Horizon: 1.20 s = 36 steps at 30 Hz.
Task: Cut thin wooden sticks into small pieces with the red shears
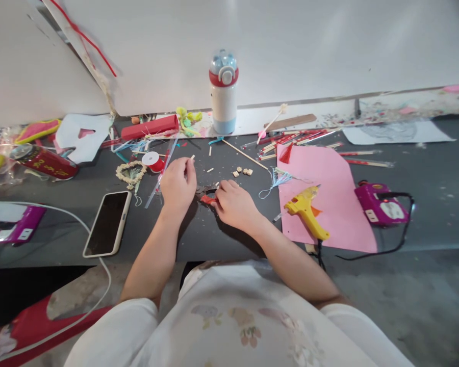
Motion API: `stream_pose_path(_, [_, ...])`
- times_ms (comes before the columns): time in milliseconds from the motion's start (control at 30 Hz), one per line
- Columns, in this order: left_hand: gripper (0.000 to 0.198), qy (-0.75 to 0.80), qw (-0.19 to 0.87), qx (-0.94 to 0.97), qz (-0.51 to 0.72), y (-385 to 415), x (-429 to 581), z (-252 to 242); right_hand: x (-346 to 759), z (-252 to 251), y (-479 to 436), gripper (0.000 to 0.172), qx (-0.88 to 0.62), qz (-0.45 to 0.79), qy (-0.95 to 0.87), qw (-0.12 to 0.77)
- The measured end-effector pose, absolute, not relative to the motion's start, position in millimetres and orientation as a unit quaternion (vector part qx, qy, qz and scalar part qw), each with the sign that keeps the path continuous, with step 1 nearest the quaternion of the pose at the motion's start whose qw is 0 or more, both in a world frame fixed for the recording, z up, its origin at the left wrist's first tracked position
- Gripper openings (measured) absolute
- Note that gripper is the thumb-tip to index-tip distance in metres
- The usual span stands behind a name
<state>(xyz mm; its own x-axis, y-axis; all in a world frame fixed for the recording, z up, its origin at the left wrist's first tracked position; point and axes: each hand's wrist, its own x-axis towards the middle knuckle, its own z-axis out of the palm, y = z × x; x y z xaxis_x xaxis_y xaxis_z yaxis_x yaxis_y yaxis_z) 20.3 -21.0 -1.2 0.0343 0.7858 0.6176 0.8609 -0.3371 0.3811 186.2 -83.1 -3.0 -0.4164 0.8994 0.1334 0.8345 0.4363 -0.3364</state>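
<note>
My left hand (179,184) is closed, and the tip of a short pale wooden stick (193,157) pokes out above its fingers. Beside it, my right hand (235,205) grips the red handles of a pair of pliers (205,197), whose dark jaws point left toward my left hand. Whether the jaws touch the stick is hidden. Short cut stick pieces (210,169) lie just beyond my hands, near a few small pale wooden clusters (247,172). A long thin stick (245,154) lies slantwise behind them.
A glue gun (305,206) rests on pink paper (329,173) at right, near a purple power strip (382,204). A bottle (224,97) stands at the back. Left are a phone (106,224), a red thread spool (153,161), a heart-shaped wooden ring (131,174) and a can (46,162).
</note>
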Motion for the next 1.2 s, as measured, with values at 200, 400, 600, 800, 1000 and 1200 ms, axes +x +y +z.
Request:
stream_pose_path(200, [0.037,-0.517,-0.006,-0.686,-0.512,-26,20,0,191,-10,-73,0.014,-0.577,0.203,-0.746,0.265])
stream_pose_path(400, [0.042,-0.47,-0.107,-0.633,-0.606,-25,24,-2,198,-12,-62,0.011,-0.599,0.238,-0.648,0.405])
stream_pose_path(600, [0.036,-0.464,-0.45,-0.536,-0.544,-22,32,5,201,-12,-59,0.012,-0.573,0.228,-0.594,0.517])
stream_pose_path(800, [0.027,-0.421,-0.616,-0.444,-0.496,-27,44,4,201,-12,-58,0.017,-0.542,0.293,-0.542,0.571])
stream_pose_path(1000, [0.027,-0.402,-0.59,-0.481,-0.509,-29,48,-2,203,-14,-54,0.038,-0.446,0.518,-0.422,0.596])
stream_pose_path(1200, [0.017,-0.432,-0.518,-0.496,-0.547,-24,46,-11,204,-5,-56,0.042,-0.38,0.594,-0.367,0.607])
